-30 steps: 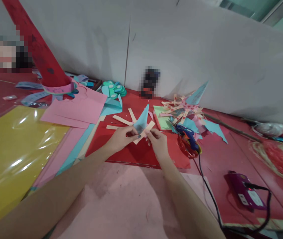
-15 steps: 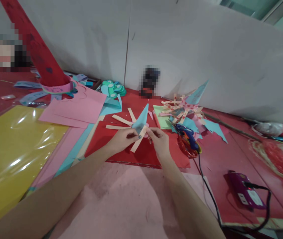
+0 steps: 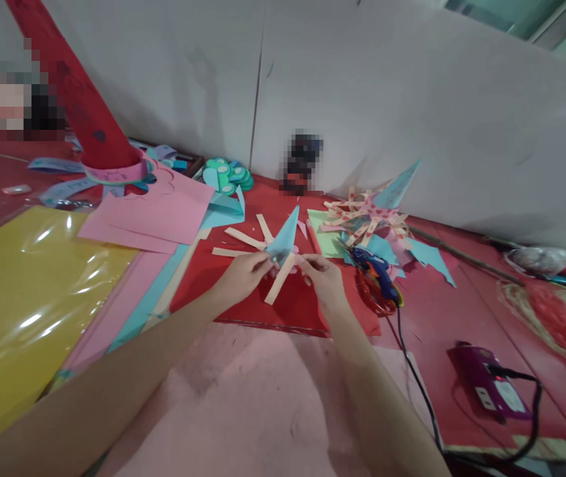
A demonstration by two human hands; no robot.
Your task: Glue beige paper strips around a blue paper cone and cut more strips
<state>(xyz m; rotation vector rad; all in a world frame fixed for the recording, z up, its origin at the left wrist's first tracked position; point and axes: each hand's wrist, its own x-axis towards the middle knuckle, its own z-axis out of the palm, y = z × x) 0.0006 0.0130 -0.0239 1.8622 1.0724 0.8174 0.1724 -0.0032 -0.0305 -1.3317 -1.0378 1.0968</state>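
A pale blue paper cone (image 3: 283,238) stands on a pink paper base (image 3: 293,250), with several cream paper strips (image 3: 246,237) fanning out to the left. One more cream paper strip (image 3: 280,281) slants down towards me from the base. My left hand (image 3: 244,277) pinches the lower left side of the cone, its fingers partly behind the paper. On the right side, my right hand (image 3: 327,281) has its thumb and finger closed at the upper end of the near strip, where it meets the base. Red paper sheets (image 3: 243,306) lie beneath.
A blue glue gun (image 3: 376,268) with a black cord lies to the right, near a purple power adapter (image 3: 494,384). Behind it is a similar cone craft (image 3: 396,189). Pink sheets (image 3: 164,212), a yellow plastic-covered sheet (image 3: 39,291) and a tall red cone (image 3: 89,112) occupy the left.
My left fingers have shifted off the near strip onto the cone's lower left side. My right hand stays at the strip's upper end.
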